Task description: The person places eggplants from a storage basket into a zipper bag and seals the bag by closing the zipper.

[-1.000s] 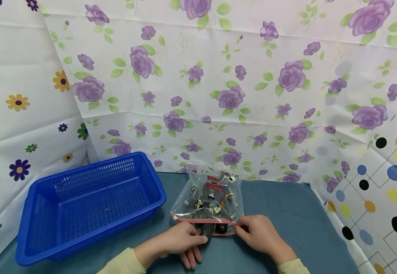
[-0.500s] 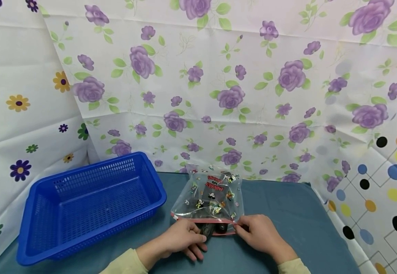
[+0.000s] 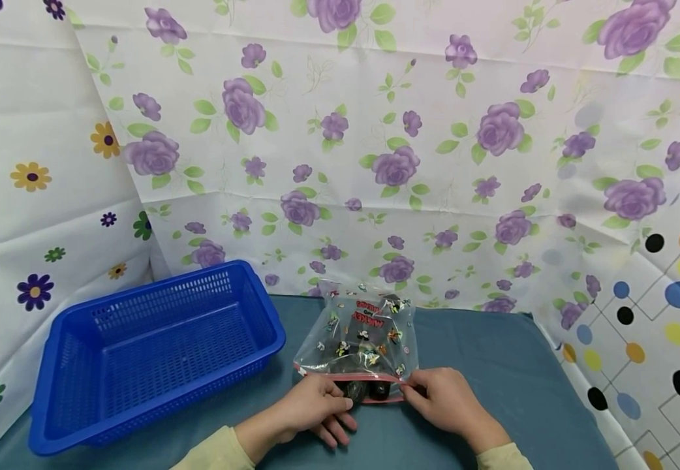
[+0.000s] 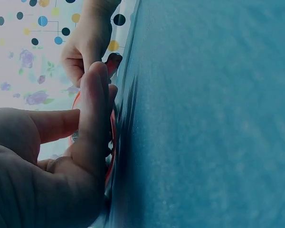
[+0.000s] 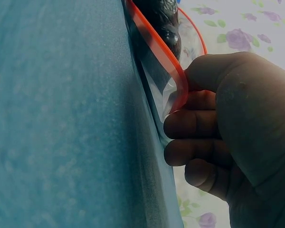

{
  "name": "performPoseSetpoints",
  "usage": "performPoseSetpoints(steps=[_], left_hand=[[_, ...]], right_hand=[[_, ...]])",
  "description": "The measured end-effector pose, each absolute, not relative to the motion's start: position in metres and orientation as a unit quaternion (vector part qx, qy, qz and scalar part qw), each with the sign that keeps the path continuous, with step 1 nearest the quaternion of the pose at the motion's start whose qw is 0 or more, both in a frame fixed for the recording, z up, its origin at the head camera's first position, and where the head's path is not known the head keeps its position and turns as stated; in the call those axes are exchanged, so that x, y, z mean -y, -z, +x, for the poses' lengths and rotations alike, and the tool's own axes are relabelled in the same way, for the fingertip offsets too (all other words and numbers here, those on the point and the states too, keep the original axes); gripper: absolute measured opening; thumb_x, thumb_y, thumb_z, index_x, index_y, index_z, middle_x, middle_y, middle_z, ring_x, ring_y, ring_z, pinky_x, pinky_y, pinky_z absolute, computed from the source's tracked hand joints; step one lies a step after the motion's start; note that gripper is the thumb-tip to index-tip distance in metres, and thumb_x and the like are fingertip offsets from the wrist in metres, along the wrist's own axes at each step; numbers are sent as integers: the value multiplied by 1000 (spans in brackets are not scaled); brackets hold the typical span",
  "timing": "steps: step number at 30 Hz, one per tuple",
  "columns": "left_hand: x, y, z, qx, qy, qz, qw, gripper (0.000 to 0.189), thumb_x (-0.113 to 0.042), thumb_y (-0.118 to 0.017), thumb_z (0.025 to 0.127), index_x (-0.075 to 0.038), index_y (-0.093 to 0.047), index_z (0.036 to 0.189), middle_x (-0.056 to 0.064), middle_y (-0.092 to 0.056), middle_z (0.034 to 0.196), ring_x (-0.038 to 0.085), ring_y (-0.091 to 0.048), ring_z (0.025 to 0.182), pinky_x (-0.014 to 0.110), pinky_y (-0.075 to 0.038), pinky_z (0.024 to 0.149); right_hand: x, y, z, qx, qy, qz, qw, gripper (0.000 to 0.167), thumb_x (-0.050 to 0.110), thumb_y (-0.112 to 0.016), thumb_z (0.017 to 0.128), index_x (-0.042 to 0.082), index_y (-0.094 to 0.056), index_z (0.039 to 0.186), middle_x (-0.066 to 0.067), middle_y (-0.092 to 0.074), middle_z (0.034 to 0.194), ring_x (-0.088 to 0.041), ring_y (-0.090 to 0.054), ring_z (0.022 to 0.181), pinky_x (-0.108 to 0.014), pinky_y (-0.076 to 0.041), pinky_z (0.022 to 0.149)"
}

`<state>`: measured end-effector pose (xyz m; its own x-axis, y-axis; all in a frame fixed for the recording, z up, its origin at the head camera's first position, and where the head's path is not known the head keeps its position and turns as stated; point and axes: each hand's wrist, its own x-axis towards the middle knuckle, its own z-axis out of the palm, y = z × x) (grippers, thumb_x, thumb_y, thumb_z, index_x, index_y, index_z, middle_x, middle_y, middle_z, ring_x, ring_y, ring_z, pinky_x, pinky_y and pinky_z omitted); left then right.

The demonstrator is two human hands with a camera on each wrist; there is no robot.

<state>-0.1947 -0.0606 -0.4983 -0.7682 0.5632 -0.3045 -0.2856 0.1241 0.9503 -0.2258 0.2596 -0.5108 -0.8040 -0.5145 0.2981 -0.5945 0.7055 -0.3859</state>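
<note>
A clear zip bag (image 3: 340,326) with printed cartoon figures and a red rim lies on the table, its mouth toward me. My right hand (image 3: 442,398) pinches the right end of the rim (image 5: 173,78) between thumb and index finger. At the left side of the mouth is my left hand (image 3: 307,406), its fingers (image 4: 92,109) mostly straight. A shiny, wrinkled black object (image 3: 355,391) sits just inside the mouth, beside the left fingertips. To its right is another black, rounded thing (image 3: 380,390). More dark contents are visible through the plastic; their kind is unclear.
A blue perforated plastic basket (image 3: 181,356) stands to the left on the blue-green tablecloth (image 3: 493,365). Behind the table hangs a floral sheet (image 3: 340,163), with other patterned sheets at both sides.
The black object at the left of the mouth has slid farther into the bag. My left hand's lower fingers have shifted up and right toward the mouth; the right hand stays put.
</note>
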Motion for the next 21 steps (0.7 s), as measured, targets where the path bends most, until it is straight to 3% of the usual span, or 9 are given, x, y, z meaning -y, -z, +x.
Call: performPoseSetpoints(steps=[10,21], left_hand=[[63,498,-195,-673,-655,109,326,32,-22,-65,114,7,-78,120,23,-82,107,13,-78,69,28,-63,56],[59,503,-196,-635,-686,96,341,38,-22,-62,115,11,-76,124,25,-81,113,15,-80,75,30,-66,63]], right_hand=[[-259,510,-226,919,-238,304,81,27,23,-78,107,34,-73,83,26,-50,64,5,-42,52,-23,-36,51],[-259,510,-227,920,-241,299,73,24,23,-78,107,34,-75,85,26,-53,65,5,-44,52,-23,-37,52]])
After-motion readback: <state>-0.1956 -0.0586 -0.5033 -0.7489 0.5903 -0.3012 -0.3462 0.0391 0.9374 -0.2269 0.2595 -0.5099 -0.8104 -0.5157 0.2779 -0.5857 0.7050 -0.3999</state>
